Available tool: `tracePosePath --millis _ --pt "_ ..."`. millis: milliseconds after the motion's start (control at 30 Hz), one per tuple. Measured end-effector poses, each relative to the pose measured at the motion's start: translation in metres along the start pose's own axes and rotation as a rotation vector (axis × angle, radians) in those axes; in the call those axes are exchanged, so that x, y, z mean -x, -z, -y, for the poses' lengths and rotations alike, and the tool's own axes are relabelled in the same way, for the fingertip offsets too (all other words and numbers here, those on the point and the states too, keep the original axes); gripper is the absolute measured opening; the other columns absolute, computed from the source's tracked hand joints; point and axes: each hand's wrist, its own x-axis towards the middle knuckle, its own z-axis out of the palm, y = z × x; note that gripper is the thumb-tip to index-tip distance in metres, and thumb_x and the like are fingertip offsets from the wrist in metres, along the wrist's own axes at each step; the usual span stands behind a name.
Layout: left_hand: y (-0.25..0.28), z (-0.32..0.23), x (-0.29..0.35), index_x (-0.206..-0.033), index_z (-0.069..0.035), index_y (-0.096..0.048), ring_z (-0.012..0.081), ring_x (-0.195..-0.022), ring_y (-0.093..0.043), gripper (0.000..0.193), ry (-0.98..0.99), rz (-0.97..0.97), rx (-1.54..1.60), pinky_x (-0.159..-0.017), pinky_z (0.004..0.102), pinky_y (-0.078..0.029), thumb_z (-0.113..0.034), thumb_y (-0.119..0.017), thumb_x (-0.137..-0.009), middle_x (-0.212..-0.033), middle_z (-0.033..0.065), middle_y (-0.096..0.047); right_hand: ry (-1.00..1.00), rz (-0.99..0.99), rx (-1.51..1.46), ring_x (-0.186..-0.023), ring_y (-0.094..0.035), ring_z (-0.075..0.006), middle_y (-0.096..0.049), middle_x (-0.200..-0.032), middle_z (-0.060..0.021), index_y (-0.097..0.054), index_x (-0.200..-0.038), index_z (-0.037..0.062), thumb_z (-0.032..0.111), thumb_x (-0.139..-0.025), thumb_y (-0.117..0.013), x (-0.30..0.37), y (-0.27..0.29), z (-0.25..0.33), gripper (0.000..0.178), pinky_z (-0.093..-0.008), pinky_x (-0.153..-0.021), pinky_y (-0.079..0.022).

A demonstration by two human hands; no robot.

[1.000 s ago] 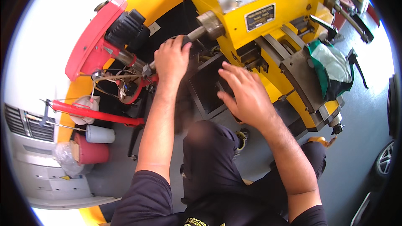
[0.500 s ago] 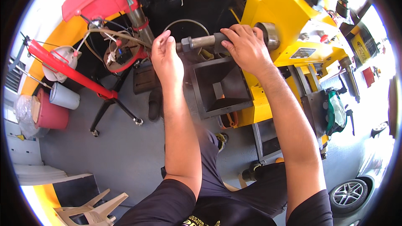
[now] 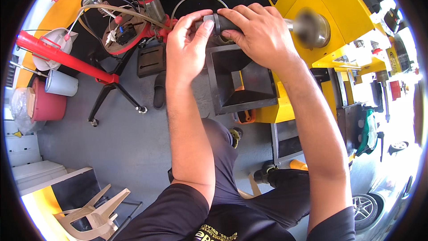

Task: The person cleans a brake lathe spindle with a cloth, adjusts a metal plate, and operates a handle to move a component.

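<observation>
A metal shaft [image 3: 290, 24] sticks out to the left from the round steel hub [image 3: 324, 31] of a yellow machine [image 3: 307, 0]. My right hand [image 3: 263, 35] wraps over a dark cylindrical sleeve [image 3: 232, 23] on that shaft. My left hand [image 3: 183, 49] is at the shaft's free end, its thumb and fingers closed round a grey hex nut [image 3: 208, 18]. Nut and sleeve sit end to end, apparently touching. Part of the thread shows between the left thumb and fingers. The hub's front is blurred.
Below the shaft is a dark square funnel-shaped tray [image 3: 243, 107]. On the left stand a red-armed machine [image 3: 67, 58] with hoses and a black wheeled base, a red tub [image 3: 51, 102] and a beige plastic chair [image 3: 98, 218]. A car wheel [image 3: 365, 212] shows at lower right.
My left hand, earlier open beside the shaft end, now closes on the nut. My right hand and the sleeve have slid left along the shaft, up to the nut. The view has shifted too.
</observation>
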Motion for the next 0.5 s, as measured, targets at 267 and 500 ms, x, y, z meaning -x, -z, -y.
tracePosePath --millis 267,500 --pt "0.01 -0.021 -0.011 -0.116 0.001 -0.067 0.0249 -0.093 -0.072 0.022 0.02 0.093 -0.35 -0.082 0.0348 -0.058 -0.017 -0.065 -0.103 -0.105 0.0151 -0.074 -0.068 0.098 -0.044 -0.106 -0.069 -0.0208 -0.072 -0.111 0.0026 -0.066 -0.131 0.0255 0.05 -0.097 -0.064 -0.006 0.009 0.005 0.042 -0.042 -0.086 -0.052" --pt "-0.013 -0.083 -0.035 -0.105 -0.001 -0.064 0.0313 -0.101 -0.073 0.032 -0.345 0.565 -1.636 -0.085 0.0458 -0.061 -0.016 -0.073 -0.078 -0.101 0.0193 -0.072 -0.118 0.099 -0.056 -0.109 -0.068 -0.0214 -0.071 -0.114 0.0028 -0.066 -0.13 0.0263 0.052 -0.096 -0.064 -0.003 0.009 -0.005 0.043 -0.0452 -0.088 -0.051"
